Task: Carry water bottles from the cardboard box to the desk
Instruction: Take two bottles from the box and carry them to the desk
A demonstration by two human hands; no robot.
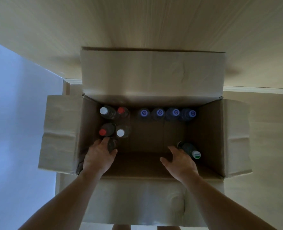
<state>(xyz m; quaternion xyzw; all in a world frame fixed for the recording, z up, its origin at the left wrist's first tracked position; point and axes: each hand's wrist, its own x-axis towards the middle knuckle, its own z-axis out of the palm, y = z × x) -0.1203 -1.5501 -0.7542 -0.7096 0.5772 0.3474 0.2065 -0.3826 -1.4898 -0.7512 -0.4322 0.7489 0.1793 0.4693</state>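
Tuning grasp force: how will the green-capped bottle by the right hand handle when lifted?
The green-capped bottle is tilted, so it may tip or roll if nudged. Probably smooth plastic, possibly slippery. Fill level unclear, so weight is uncertain. The right hand touches its side.

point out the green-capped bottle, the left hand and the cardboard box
green-capped bottle (189, 149): head view, on its dark body beside the cap.
left hand (99, 156): head view, on the back of the hand.
cardboard box (202, 128): head view, on its inner right wall.
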